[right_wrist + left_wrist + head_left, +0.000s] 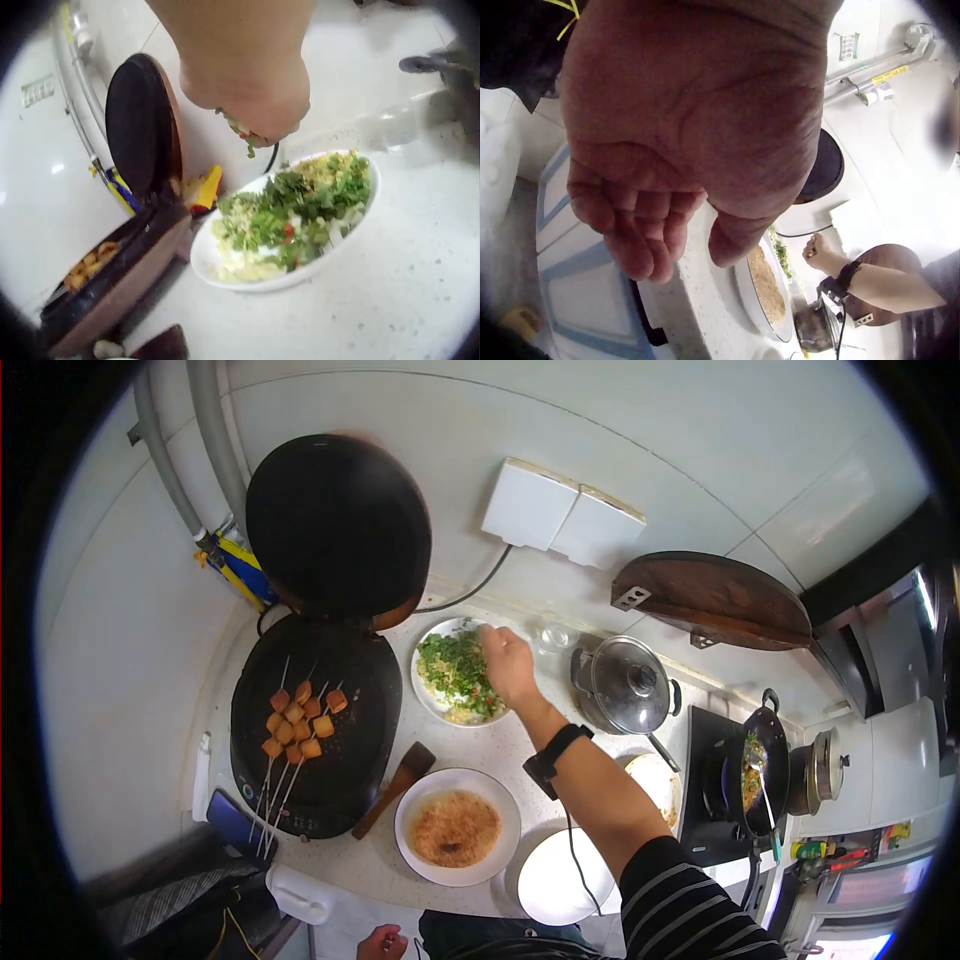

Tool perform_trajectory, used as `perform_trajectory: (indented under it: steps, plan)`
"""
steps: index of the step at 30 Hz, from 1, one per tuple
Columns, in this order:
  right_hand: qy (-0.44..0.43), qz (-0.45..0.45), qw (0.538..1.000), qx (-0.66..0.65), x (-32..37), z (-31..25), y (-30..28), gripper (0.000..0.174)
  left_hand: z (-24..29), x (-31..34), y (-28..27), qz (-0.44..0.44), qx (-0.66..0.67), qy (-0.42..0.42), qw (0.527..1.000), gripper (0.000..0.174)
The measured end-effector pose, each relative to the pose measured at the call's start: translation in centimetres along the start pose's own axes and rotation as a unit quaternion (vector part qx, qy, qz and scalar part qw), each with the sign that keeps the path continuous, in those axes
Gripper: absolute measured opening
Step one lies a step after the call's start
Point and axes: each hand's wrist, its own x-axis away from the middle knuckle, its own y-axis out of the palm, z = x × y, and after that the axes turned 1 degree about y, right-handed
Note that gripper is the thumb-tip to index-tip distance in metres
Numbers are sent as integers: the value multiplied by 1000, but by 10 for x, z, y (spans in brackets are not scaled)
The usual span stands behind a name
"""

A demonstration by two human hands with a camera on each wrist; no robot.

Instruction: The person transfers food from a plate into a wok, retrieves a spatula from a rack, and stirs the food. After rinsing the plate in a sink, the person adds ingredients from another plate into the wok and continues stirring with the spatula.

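Note:
My right hand [508, 663] is raised over the right side of a white plate [247, 285] heaped with chopped greens [450, 665], pale minced bits and a little red pepper. In the right wrist view its curled fingers grip a small bunch of chopped greens [250, 148], with bits poking out below. My left hand [690, 127] hangs low at the counter's front edge, palm showing, fingers loosely curled around nothing. Nearest to it on the counter stands a white bowl [509, 830] of brown crumbly powder [455, 825].
An electric griddle [350, 760] with its lid up holds skewers of browned cubes [295, 725]. A wooden spatula [395, 790] lies beside it. On the right are an empty white bowl [565, 875], a lidded pot [630, 685] and a wok [765, 770] on the stove.

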Motion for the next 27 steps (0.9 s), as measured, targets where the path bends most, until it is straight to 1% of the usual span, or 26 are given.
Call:
perform_trajectory:
  steps: [1, 2, 3, 5, 6, 7, 8, 10, 11, 12, 14, 16, 17, 18, 19, 20, 21, 23, 24, 26, 27]
  plan:
    - [111, -18, 989, -99, -2, -20, -14, 28, 2, -1, -1, -7, -7, 7, 1000, 39]
    - [219, -35, 955, -197, -1, -42, -30, 27, 3, -2, -1, -15, -13, 14, 1000, 40]
    - [265, -52, 929, -254, 4, -66, -46, 25, 1, -4, 1, -12, -22, 28, 999, 40]
    - [299, -67, 892, -331, 5, -83, -79, 26, 0, -7, 3, -8, -41, 58, 997, 40]
    - [315, -72, 871, -370, 6, -89, -96, 26, 3, -7, 2, -14, -42, 51, 998, 40]
    - [332, -61, 868, -364, 10, -102, -115, 27, 11, -8, 1, -23, -43, 44, 998, 40]
    - [330, -62, 856, -392, 13, -105, -133, 28, 16, -8, 3, -38, -45, 38, 998, 40]
    - [319, -49, 839, -438, 22, -108, -181, 28, 4, -15, 12, -32, -40, 60, 997, 40]
    - [320, -17, 843, -432, 31, -123, -206, 28, 19, -14, 13, -43, -55, 44, 997, 40]
    - [305, -37, 831, -464, 34, -120, -238, 28, -3, -25, 17, -53, -54, 59, 995, 43]
    - [268, -7, 838, -476, 54, -134, -301, 27, 12, -25, 22, -61, -88, 83, 991, 49]
    - [227, 42, 862, -451, 72, -133, -374, 26, 24, -18, 30, -67, -114, 103, 986, 47]
    - [215, 85, 870, -436, 82, -130, -411, 25, 30, -13, 35, -67, -116, 106, 985, 46]
    - [190, 118, 877, -425, 88, -118, -453, 26, 33, -12, 42, -64, -118, 108, 985, 45]
    - [181, 179, 890, -377, 98, -119, -485, 26, 26, -15, 47, -79, -104, 113, 985, 42]
    - [176, 231, 889, -353, 106, -113, -518, 26, 28, -14, 54, -80, -116, 109, 984, 42]
    - [159, 275, 894, -316, 113, -96, -552, 26, 31, -11, 62, -80, -128, 105, 983, 41]
    - [179, 329, 909, -181, 132, -73, -598, 24, 32, -8, 77, -79, -143, 103, 981, 40]
    - [192, 353, 909, -108, 141, -61, -614, 22, 29, -9, 86, -78, -146, 106, 980, 39]
    - [206, 336, 917, -56, 146, -22, -643, 18, 32, -7, 103, -76, -153, 126, 977, 39]
    - [214, 327, 920, -31, 150, -13, -652, 17, 35, -3, 111, -74, -159, 143, 974, 39]
